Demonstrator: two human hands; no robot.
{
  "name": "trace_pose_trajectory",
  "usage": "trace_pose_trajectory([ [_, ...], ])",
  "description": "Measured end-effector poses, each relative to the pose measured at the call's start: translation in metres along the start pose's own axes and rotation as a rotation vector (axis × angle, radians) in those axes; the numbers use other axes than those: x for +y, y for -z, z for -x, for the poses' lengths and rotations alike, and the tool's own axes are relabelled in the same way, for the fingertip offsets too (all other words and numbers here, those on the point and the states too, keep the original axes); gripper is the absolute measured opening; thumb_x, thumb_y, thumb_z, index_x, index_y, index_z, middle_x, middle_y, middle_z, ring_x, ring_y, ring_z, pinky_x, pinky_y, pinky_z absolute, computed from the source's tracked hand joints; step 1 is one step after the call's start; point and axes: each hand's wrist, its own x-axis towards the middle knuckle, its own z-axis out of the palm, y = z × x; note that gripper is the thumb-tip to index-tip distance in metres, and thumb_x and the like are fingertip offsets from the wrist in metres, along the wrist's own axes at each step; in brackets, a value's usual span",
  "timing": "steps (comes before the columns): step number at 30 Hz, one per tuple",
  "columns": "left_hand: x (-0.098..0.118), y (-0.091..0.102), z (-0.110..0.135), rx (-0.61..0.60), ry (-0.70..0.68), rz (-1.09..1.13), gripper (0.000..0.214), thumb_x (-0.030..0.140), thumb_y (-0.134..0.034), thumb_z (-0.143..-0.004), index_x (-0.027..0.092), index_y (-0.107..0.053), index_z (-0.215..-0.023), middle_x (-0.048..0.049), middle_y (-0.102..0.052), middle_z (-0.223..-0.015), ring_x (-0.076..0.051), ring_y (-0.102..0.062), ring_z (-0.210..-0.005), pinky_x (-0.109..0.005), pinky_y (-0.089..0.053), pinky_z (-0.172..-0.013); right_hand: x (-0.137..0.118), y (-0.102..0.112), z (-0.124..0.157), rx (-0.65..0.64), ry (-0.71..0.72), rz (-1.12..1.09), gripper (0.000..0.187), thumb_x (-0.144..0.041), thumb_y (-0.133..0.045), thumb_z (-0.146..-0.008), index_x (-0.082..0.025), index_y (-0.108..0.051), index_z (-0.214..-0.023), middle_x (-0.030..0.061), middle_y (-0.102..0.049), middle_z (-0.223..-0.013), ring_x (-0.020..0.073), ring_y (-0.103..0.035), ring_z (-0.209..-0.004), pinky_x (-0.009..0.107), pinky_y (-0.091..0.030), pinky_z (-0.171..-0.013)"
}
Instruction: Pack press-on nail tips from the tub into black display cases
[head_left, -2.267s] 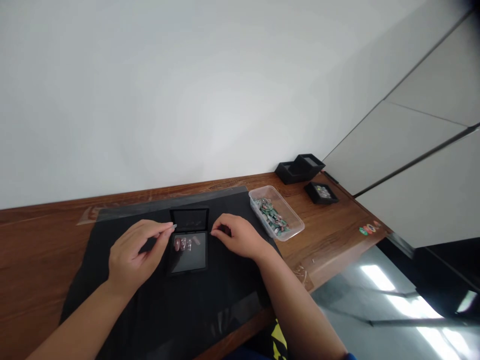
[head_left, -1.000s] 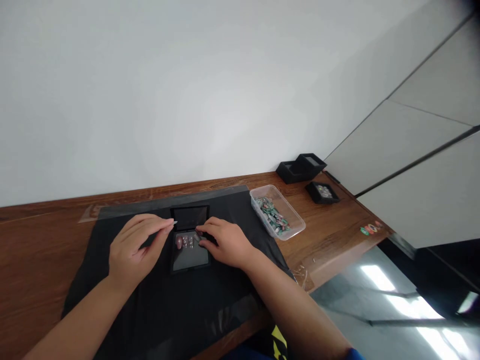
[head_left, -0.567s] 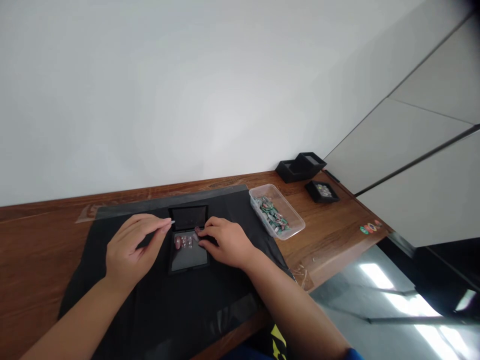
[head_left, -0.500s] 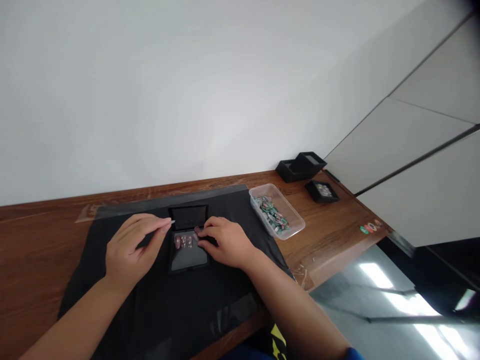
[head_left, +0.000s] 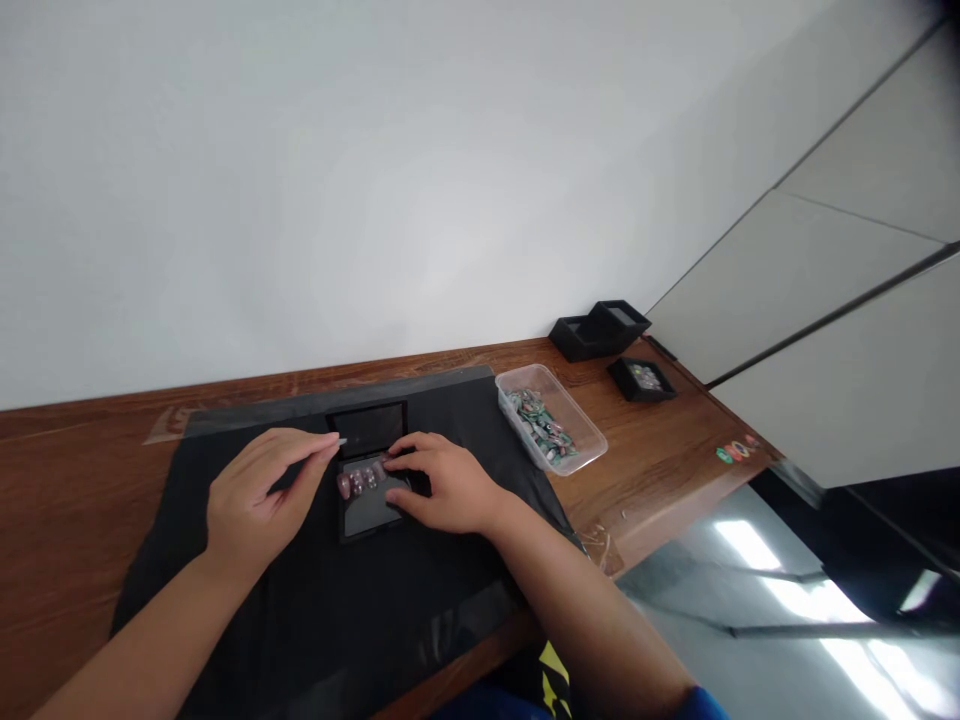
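Observation:
A small open black display box lies on a black mat, its lid standing up behind it. A row of pinkish press-on nails sits inside the box. My left hand rests at the box's left edge, thumb and forefinger pinched with a pale pointed tip sticking out. My right hand lies over the box's right side, its fingertips curled down onto the rightmost nail in the row.
A clear plastic tub with several green and pink nails stands right of the mat. Black boxes and a small black tray sit at the back right of the wooden table, whose edge drops to the floor on the right.
My right hand has moved left from beside the box onto its right side and over the nails. My left hand has stayed pinched at the box's left edge.

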Motion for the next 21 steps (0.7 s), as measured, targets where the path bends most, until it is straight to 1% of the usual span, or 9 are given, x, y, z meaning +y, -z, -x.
trace_pose_trajectory([
  [5, 0.001, 0.001, -0.001, -0.007, -0.008, 0.009, 0.023, 0.006, -0.072, -0.088, 0.023, -0.074, -0.102, -0.0026, -0.077, -0.091, -0.018, -0.071, -0.079, -0.033, -0.057, -0.078, 0.002, 0.002, 0.001, -0.003, -0.014, -0.072, 0.037, -0.038, -0.073, -0.089, -0.022, -0.074, -0.122, 0.0076, -0.069, -0.132, 0.0229, -0.065, -0.122, 0.035, -0.048, -0.108],
  [9, 0.001, 0.001, -0.001, -0.014, -0.009, 0.014, 0.025, 0.003, -0.072, -0.087, 0.022, -0.073, -0.103, -0.0029, -0.077, -0.091, -0.017, -0.071, -0.080, -0.033, -0.057, -0.079, 0.002, 0.006, 0.002, 0.010, -0.016, -0.065, 0.032, -0.038, -0.068, -0.093, -0.022, -0.074, -0.120, 0.0064, -0.071, -0.129, 0.0202, -0.068, -0.115, 0.031, -0.052, -0.099],
  [11, 0.001, 0.001, 0.000, -0.017, -0.008, 0.023, 0.026, 0.003, -0.072, -0.086, 0.022, -0.073, -0.103, -0.0027, -0.077, -0.091, -0.017, -0.071, -0.080, -0.033, -0.057, -0.078, 0.002, 0.007, 0.002, 0.036, -0.017, 0.025, 0.030, -0.037, -0.067, -0.094, -0.021, -0.074, -0.118, 0.0058, -0.071, -0.128, 0.0209, -0.067, -0.113, 0.032, -0.052, -0.097],
  [13, 0.000, 0.001, 0.001, -0.009, -0.007, 0.031, 0.026, 0.003, -0.072, -0.086, 0.022, -0.073, -0.103, -0.0025, -0.077, -0.090, -0.017, -0.071, -0.080, -0.033, -0.057, -0.078, 0.001, 0.008, 0.003, 0.046, 0.005, 0.161, 0.030, -0.035, -0.066, -0.095, -0.019, -0.074, -0.119, 0.0058, -0.071, -0.129, 0.0227, -0.065, -0.112, 0.034, -0.052, -0.096],
  [17, -0.001, 0.000, 0.002, 0.008, 0.009, 0.015, 0.026, 0.003, -0.073, -0.086, 0.023, -0.073, -0.103, -0.0023, -0.077, -0.091, -0.017, -0.071, -0.080, -0.034, -0.057, -0.079, -0.003, 0.005, 0.004, -0.003, 0.109, 0.426, 0.029, -0.027, -0.053, -0.101, -0.018, -0.069, -0.123, 0.0065, -0.068, -0.137, 0.0238, -0.060, -0.106, 0.038, -0.049, -0.084],
  [19, -0.002, 0.001, 0.002, 0.004, 0.017, 0.006, 0.026, 0.004, -0.073, -0.086, 0.023, -0.074, -0.104, -0.0024, -0.077, -0.092, -0.018, -0.071, -0.081, -0.034, -0.057, -0.079, -0.007, 0.004, 0.005, -0.031, 0.151, 0.500, 0.026, -0.025, -0.050, -0.102, -0.017, -0.069, -0.119, 0.0070, -0.067, -0.138, 0.0237, -0.059, -0.102, 0.040, -0.046, -0.081],
  [21, -0.002, 0.001, 0.001, -0.002, 0.017, 0.001, 0.025, 0.004, -0.073, -0.087, 0.023, -0.074, -0.103, -0.0024, -0.077, -0.093, -0.018, -0.071, -0.081, -0.034, -0.057, -0.079, -0.011, 0.002, 0.006, -0.054, 0.180, 0.513, 0.023, -0.028, -0.052, -0.102, -0.018, -0.070, -0.111, 0.0072, -0.069, -0.135, 0.0240, -0.058, -0.101, 0.041, -0.044, -0.081],
])
